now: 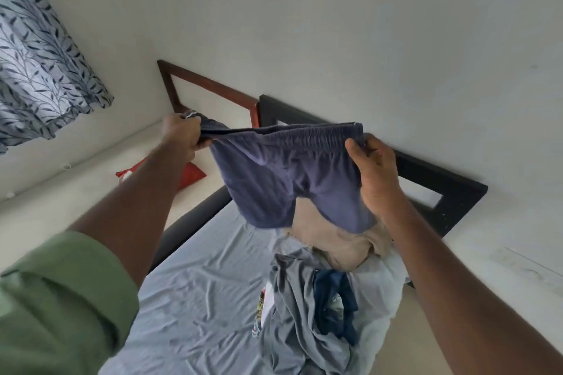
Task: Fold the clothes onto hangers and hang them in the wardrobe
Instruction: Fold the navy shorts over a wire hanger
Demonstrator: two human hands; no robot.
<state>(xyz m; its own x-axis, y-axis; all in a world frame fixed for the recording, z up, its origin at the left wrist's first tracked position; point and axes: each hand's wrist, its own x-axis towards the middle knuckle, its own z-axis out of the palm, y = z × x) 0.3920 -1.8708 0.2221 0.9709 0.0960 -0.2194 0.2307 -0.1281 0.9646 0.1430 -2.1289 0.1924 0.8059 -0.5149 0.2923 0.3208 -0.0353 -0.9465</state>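
Observation:
A pair of dark blue shorts point(283, 173) with an elastic waistband hangs stretched in the air above the bed. My left hand point(182, 134) grips the left end of the waistband. My right hand point(376, 173) holds the right end, thumb in front and fingers behind the cloth. Below the shorts lies a pile of clothes point(316, 307) on the bed: a beige garment point(338, 240), a grey one, a dark blue one and something white. No hanger or wardrobe is in view.
The bed point(198, 292) has a wrinkled pale blue sheet and a black headboard point(438, 179) against the white wall. A second bed with a brown headboard point(213, 88) stands to the left, with a red packet point(189, 175) on it. A patterned curtain point(39, 61) hangs upper left.

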